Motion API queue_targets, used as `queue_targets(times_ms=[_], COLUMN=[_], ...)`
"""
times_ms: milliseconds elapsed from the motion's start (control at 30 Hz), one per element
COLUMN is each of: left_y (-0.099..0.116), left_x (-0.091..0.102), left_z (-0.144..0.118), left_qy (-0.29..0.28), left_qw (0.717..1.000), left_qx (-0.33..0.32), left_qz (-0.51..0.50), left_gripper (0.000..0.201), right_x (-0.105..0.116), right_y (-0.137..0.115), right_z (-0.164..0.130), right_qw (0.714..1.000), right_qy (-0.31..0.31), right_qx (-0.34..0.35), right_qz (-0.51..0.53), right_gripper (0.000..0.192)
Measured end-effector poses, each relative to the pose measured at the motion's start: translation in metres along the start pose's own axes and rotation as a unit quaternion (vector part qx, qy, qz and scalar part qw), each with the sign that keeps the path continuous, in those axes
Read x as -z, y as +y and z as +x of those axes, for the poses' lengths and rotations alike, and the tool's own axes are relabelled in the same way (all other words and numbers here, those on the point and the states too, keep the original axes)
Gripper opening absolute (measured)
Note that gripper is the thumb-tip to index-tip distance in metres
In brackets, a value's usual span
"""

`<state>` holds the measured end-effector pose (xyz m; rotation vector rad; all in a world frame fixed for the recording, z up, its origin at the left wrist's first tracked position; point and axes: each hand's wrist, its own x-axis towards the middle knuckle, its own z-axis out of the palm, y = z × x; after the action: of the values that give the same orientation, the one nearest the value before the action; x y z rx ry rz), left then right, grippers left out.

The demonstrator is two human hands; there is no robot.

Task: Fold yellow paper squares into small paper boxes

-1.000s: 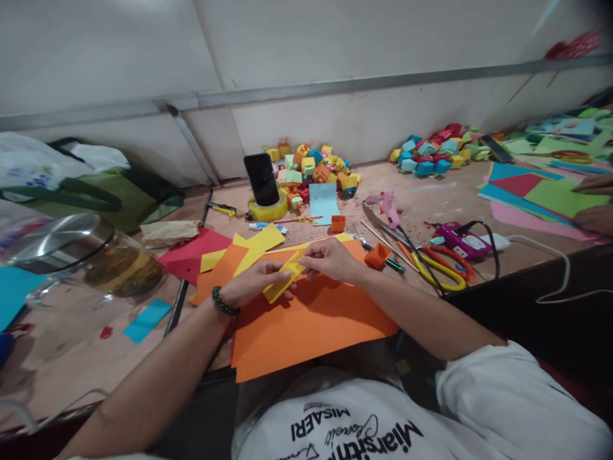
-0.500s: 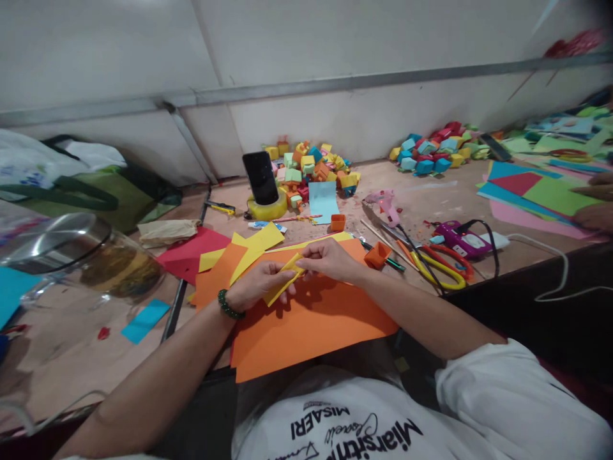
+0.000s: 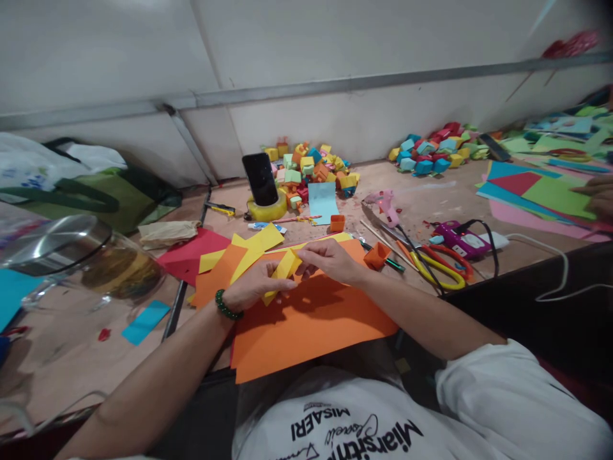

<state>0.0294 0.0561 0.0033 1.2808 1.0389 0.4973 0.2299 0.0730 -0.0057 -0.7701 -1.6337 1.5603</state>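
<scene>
1. Left hand (image 3: 251,286), centre of frame, fingers pinched closed on the lower part of a folded yellow paper strip (image 3: 283,271); green bead bracelet (image 3: 225,305) on its wrist.
2. Right hand (image 3: 328,257), just right of centre, fingertips pinched on the upper end of the same strip; both hands meet on it.
3. Strip sits mid-frame, raised slightly above a big orange sheet (image 3: 311,326) that covers the lower centre of the table (image 3: 86,358).
4. More yellow sheets (image 3: 253,246) and a red sheet (image 3: 189,252) lie just left of and above the hands, partly overlapping.
5. Small orange paper box (image 3: 377,255) right next to the right hand; another (image 3: 338,223) a bit higher up.
6. Yellow-handled scissors (image 3: 438,268) and a purple glue gun (image 3: 462,241) to the right of centre, cable running to the right edge.
7. Phone (image 3: 260,178) stands upright in a yellow tape roll (image 3: 267,209), upper centre, with a pile of coloured paper cubes (image 3: 313,167) behind it against the wall.
8. Second cube pile (image 3: 433,153) upper right.
9. Glass jar with metal lid (image 3: 86,255) at left, blurred.
10. Another person's hand (image 3: 598,195) at the right edge on coloured sheets (image 3: 541,191).
</scene>
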Motion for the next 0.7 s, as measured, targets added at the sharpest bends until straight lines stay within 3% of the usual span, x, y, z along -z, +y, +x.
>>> queue_targets(times_ms=[267, 400, 700], left_y=[-0.0048, -0.0059, -0.0051], left_x=[0.002, 0.0015, -0.0016], left_z=[0.0017, 0.0017, 0.0007], left_qy=[-0.041, -0.052, -0.053], left_qw=[0.996, 0.995, 0.996], left_qx=[0.019, 0.02, 0.008], left_qz=[-0.082, -0.086, -0.065], left_gripper=[0.044, 0.041, 0.054], right_x=[0.0005, -0.0006, -0.0008], right_y=[-0.0001, 0.0011, 0.008], right_z=[0.0002, 0.0016, 0.005], right_qw=[0.999, 0.994, 0.993], right_qy=[0.036, 0.053, 0.067], right_qx=[-0.018, -0.025, -0.059], right_qz=[-0.036, -0.091, -0.073], right_gripper=[0.042, 0.043, 0.044])
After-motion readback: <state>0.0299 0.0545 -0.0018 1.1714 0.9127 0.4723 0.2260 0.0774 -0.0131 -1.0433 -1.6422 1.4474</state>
